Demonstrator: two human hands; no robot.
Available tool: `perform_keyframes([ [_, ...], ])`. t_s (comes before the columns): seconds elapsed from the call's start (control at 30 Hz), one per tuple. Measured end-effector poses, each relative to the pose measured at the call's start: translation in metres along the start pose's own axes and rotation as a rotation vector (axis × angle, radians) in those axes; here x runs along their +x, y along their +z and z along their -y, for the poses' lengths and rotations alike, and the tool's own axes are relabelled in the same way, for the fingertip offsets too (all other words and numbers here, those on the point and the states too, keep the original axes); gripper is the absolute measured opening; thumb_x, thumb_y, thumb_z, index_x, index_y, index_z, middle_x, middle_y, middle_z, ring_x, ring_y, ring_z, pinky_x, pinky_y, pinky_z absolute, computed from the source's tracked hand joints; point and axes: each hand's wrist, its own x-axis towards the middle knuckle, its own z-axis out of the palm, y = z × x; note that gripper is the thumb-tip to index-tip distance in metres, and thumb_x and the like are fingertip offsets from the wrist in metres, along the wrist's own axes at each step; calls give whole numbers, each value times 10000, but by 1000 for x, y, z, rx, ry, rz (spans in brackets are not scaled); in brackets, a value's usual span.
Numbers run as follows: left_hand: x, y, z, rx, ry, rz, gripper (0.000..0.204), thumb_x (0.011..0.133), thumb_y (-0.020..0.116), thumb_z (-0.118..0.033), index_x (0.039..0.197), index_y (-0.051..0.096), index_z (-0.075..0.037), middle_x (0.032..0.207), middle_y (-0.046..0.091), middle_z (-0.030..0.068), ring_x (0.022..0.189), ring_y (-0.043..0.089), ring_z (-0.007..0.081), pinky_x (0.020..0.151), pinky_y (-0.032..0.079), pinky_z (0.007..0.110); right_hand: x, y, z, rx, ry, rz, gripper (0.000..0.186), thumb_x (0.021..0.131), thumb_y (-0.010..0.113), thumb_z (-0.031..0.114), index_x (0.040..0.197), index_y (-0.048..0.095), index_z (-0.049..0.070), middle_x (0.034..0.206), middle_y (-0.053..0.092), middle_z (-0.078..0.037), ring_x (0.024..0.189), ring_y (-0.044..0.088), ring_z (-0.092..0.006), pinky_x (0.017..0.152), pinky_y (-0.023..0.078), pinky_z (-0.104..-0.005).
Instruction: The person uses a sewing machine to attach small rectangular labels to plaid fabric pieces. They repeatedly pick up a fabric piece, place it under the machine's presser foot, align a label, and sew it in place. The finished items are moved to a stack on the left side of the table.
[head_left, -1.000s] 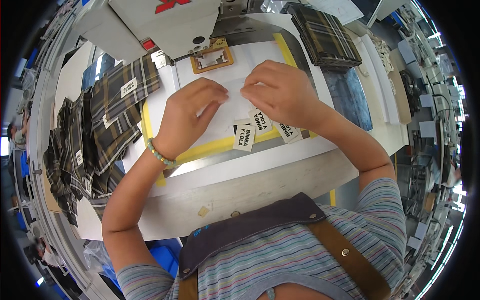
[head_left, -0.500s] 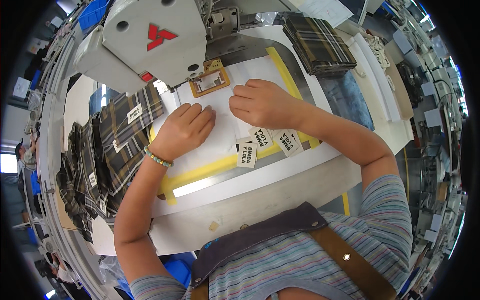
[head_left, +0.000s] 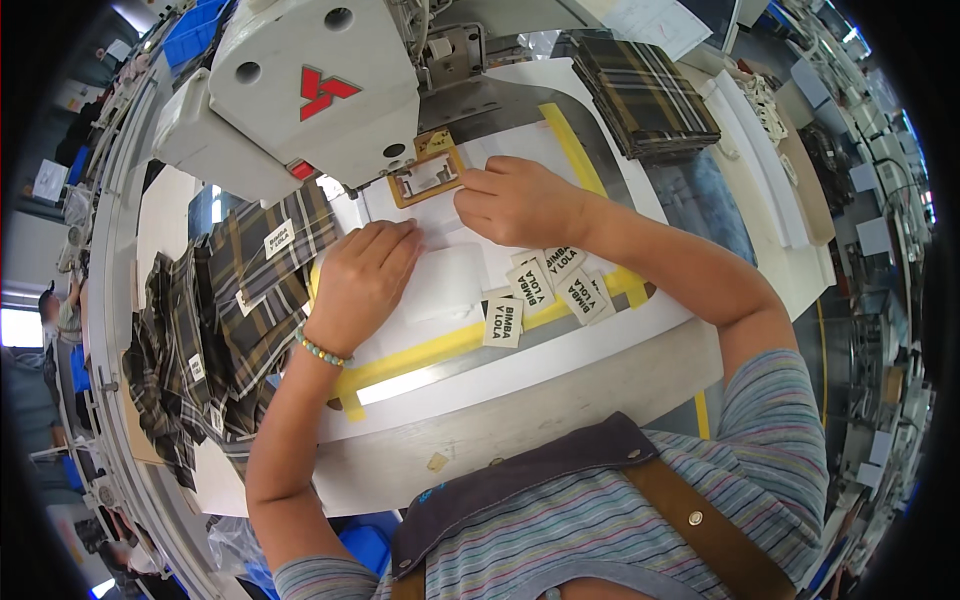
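Over the white work sheet (head_left: 445,280) bordered with yellow tape, my left hand (head_left: 365,275) has its fingers bent and pressed together; anything under the fingertips is hidden. My right hand (head_left: 525,203) is closed in a pinch by the right edge of the tan clamp frame (head_left: 400,187), and I cannot make out what it holds. That frame lies flat below the white sewing machine head (head_left: 300,90). Several small cream labels with dark print (head_left: 503,323) lie loose and overlapping below my right hand.
Brown-and-black plaid fabric pieces (head_left: 240,320) with cream labels on them drape at the left. A folded plaid stack (head_left: 650,95) sits at the far right. Beyond it stands a long white tray (head_left: 755,160). A blue bin (head_left: 195,35) is at the far left.
The whole view has shifted slightly. My left fingers are straighter and a little farther from the clamp frame; my right hand has come closer to its right edge.
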Motion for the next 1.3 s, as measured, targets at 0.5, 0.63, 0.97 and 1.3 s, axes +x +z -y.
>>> perform_keyframes([
  [0.5,-1,1,-11,-129,-133,52,342,944,798,-150,1235,721,13,1316,746,154,1160,721,348,979,600,431,-3,-8,4,-92,106,82,127,736,759,104,827,674,78,833,601,10,858,618,-162,684,513,-303],
  [0.63,4,7,-11,-118,-138,51,362,942,803,-161,1244,716,18,1319,746,150,1164,722,347,967,603,432,-4,7,-4,-14,50,17,143,747,760,105,880,719,71,853,615,20,876,635,-151,684,525,-309],
  [0.97,-2,15,-15,-13,-231,198,632,1039,679,-432,1476,603,19,1455,656,228,1432,529,499,1186,437,556,7,11,-2,3,93,79,159,773,749,106,925,747,61,897,659,6,922,658,-174,725,561,-311],
  [1.3,-7,14,-17,-51,-281,270,726,1059,607,-502,1611,491,-44,1616,523,206,1600,290,492,1302,228,611,4,-19,30,307,531,198,455,1003,732,358,1291,740,6,1130,619,-92,1097,566,-274,941,500,-423],
])
